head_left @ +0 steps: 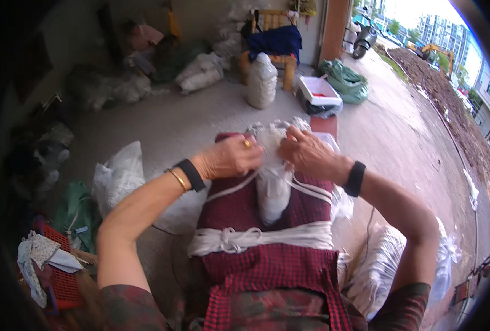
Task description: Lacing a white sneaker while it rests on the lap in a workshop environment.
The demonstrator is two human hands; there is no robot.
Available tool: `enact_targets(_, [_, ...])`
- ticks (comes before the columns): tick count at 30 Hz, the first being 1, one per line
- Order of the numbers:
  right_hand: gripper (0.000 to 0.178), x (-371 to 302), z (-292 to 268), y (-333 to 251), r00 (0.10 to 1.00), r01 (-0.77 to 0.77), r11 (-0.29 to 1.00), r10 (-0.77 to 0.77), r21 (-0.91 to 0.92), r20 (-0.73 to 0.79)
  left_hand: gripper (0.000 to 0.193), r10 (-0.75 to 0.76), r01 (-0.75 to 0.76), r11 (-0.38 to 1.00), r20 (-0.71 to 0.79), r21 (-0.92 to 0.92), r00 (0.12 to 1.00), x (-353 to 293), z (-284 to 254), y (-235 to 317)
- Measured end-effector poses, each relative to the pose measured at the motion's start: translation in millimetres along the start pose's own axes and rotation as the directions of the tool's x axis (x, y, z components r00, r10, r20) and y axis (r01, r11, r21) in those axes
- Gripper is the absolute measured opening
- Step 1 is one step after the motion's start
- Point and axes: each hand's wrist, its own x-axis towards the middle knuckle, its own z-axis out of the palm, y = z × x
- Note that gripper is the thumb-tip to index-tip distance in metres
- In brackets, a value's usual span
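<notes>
Over my lap, both my hands are closed, fingertips pinched, on either side of a white, long rounded object (273, 193) that lies on a dark red checked cloth (239, 207). My left hand (231, 156), wearing a ring, is at its upper left; my right hand (313, 153) is at its upper right. What the fingertips pinch is too blurred to name. White cords (235, 191) slant outward from below both hands. A thick band of white cord (281, 237), looped into a knot at the left, crosses the cloth nearer me. More white strands lie beyond my fingers.
A large clear bottle (262, 83) with pale contents stands ahead, before a bamboo chair (278, 41). A white box (319, 91) and green sack (345, 81) are to its right. White bags flank me; a red basket (63, 281) is at left. Another person sits far left.
</notes>
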Motion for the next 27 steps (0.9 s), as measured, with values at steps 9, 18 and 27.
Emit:
enact_targets(9, [0.038,3,-5,25,0.985,-0.084,0.896,0.008,0.436,0.173,0.04,-0.316,0.478,0.639,0.361,-0.603,0.877,14,-15,-10])
enact_targets(18, [0.012,11,19,19,0.96,-0.273,0.868,0.273,0.415,0.061,0.013,-0.543,0.684,0.566,0.416,-0.46,0.729,35,3,2])
enact_targets(27, [0.035,15,6,14,0.804,-0.282,0.232,0.587,0.931,0.097,0.01,-0.642,0.651,0.429,0.295,-0.626,0.707,33,3,16])
